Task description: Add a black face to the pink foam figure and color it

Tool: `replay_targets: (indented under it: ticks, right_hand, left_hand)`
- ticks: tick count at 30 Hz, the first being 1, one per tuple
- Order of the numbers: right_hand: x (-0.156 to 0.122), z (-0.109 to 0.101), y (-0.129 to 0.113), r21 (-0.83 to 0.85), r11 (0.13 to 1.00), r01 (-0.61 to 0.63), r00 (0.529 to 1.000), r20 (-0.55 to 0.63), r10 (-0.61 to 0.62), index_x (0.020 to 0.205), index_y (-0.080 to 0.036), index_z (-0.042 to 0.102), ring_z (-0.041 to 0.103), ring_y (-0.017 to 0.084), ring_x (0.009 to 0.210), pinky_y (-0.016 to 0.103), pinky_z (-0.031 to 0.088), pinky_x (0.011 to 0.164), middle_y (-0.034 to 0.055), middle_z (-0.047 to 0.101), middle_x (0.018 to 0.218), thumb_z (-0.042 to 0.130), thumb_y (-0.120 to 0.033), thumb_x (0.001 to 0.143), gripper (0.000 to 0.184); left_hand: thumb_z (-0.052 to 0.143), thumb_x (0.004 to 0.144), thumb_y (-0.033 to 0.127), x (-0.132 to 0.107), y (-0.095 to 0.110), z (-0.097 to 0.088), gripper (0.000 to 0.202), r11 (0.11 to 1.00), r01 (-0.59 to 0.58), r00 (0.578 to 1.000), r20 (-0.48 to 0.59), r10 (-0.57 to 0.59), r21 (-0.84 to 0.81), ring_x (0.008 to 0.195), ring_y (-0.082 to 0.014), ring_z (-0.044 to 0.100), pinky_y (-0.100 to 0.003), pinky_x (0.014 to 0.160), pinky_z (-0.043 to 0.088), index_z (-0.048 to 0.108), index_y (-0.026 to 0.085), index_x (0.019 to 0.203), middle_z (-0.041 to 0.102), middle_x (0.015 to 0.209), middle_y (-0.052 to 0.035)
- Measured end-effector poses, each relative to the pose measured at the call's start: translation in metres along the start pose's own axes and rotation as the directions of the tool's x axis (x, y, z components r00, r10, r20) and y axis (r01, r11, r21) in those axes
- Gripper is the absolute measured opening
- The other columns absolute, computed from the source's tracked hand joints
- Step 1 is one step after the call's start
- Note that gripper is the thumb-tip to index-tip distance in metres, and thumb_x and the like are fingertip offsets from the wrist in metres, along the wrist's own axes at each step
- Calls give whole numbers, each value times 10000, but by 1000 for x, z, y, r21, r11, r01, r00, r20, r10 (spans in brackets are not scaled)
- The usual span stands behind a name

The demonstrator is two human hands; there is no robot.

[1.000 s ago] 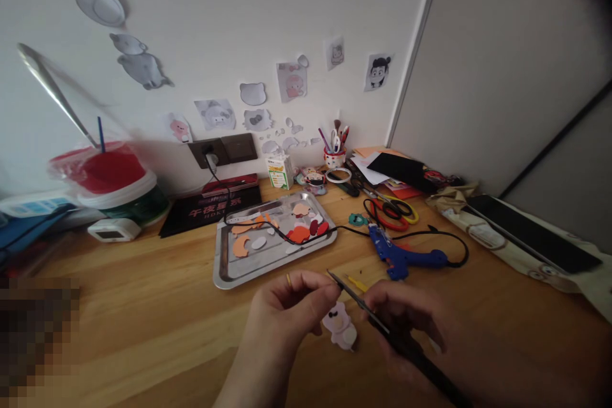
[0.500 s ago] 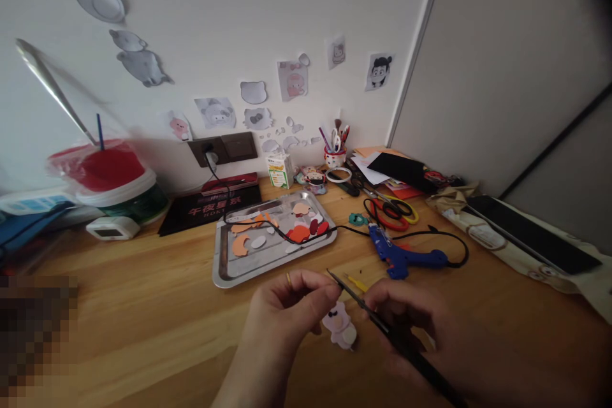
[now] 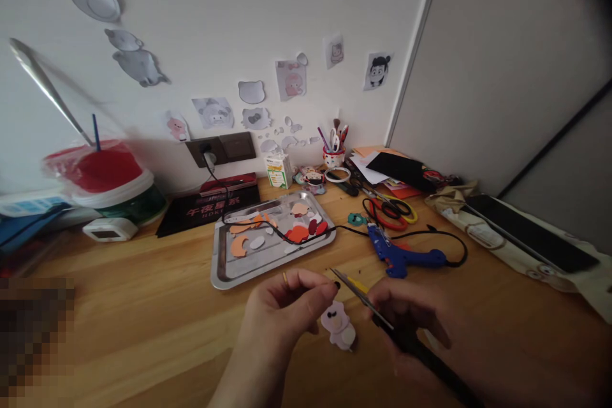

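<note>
My left hand point(image 3: 292, 306) pinches a tiny black piece point(image 3: 337, 285) between thumb and forefinger. In my right hand point(image 3: 415, 319) is a pair of scissors point(image 3: 356, 293) with dark handles, seen nearly edge-on. Their blade tips point up and left, just beside the black piece. Below the fingertips a small pink felt-like animal figure point(image 3: 338, 326) lies on the wooden table, with dark eyes and a pale belly. Behind the blades lies a yellow tool point(image 3: 358, 285), partly covered. A few dark specks sit on the table near the tips.
A metal tray point(image 3: 220, 268) with orange, red and white cut pieces stands beyond my hands. To its right lie a blue glue gun point(image 3: 406, 259) with a black cord, and several scissors point(image 3: 392, 210). A bucket point(image 3: 129, 194) stands at the left.
The scissors' blades have drawn slightly away from my left fingertips, and the black piece now shows there. Dark specks have appeared on the table near the tips.
</note>
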State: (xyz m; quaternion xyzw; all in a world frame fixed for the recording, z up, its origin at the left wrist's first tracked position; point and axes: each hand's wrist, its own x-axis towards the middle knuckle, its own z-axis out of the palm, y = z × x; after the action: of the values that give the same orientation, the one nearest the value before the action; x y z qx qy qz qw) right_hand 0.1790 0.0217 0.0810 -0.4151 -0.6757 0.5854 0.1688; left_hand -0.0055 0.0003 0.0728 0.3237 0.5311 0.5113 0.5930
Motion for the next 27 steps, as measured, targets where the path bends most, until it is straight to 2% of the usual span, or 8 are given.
replay_targets:
  ticks: [3,9,18,22,27]
  right_hand:
    - [1,0,4,1,999,-37,999,14,37,838,-190,554,424,72,570,196,318,525,-66,502,624,647,-155,658,205]
    - [1,0,21,24,1000,-3,1000,8,3,867,-211,555,424,66,564,178,318,504,-71,506,629,680,-174,653,251]
    - [2,4,29,39,999,3,1000,1,-3,867,-212,561,421,58,552,169,327,513,-76,502,615,668,-166,663,235]
    - [0,3,18,-17,1000,-21,1000,-16,21,867,-205,579,412,71,552,195,320,517,-66,503,608,663,-174,656,229]
    - [-2,1,-1,-9,996,-83,997,7,83,847,-197,600,421,84,553,223,337,539,-61,491,587,678,-199,651,211]
  left_hand:
    - [757,538,267,1,0,0,128,1000,8,1000,9,-8,-9,416,-40,407,-147,421,333,659,185,523,558,471,40]
    - [745,561,248,0,1,2,119,1000,-12,999,-32,13,14,443,-53,415,-160,442,339,656,182,519,564,493,30]
    - [734,585,240,-2,1,0,113,1000,-28,999,-18,28,12,450,-49,397,-156,452,319,651,179,538,534,498,40]
    - [734,584,249,0,0,0,130,1000,-25,1000,-14,25,6,445,-46,384,-154,446,308,645,174,527,525,492,43]
    - [736,578,244,0,0,0,122,1000,-22,1000,-7,22,8,463,-53,400,-158,456,320,649,172,532,542,517,35]
